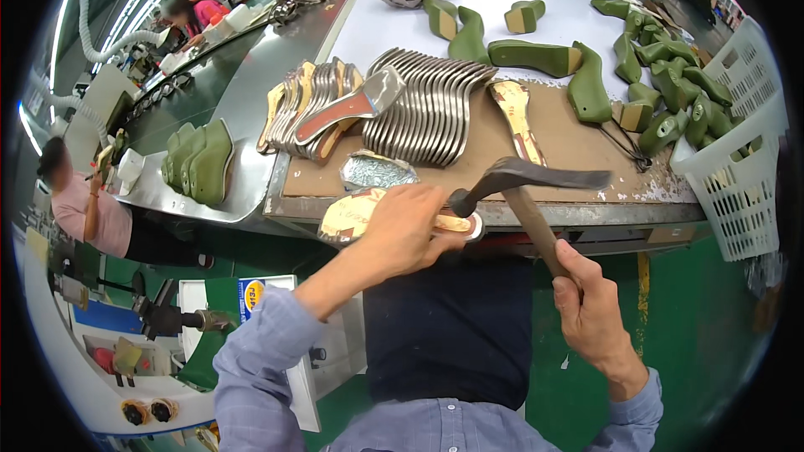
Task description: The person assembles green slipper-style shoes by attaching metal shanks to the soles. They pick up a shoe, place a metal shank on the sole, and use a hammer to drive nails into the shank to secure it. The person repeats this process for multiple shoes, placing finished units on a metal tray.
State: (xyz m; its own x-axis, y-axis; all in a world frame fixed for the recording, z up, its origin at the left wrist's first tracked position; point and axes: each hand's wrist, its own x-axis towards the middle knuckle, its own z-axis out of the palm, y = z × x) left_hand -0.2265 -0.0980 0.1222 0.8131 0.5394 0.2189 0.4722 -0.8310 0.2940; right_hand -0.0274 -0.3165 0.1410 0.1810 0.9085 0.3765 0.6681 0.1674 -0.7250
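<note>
My right hand (590, 310) is closed around the wooden handle of a hammer (544, 174). The dark curved hammer head is over the near edge of the table, and its round face is beside my left fingers. My left hand (406, 230) is closed on a cream insole (345, 216) with brown patches at the table's front edge. Its fingers cover the insole's middle, and what lies beneath is hidden. Just beyond is a small heap of tiny silvery nails (377, 171). Another cream insole (512, 113) lies on the brown board.
Curved metal sole plates (431, 105) stand in a row beside stacked insoles (314, 96), with a brown-and-silver piece (352, 107) across them. Green shoe lasts (595, 88) spread right toward a white basket (737, 192); more lasts (201, 163) sit left. Other people (88, 209) work nearby.
</note>
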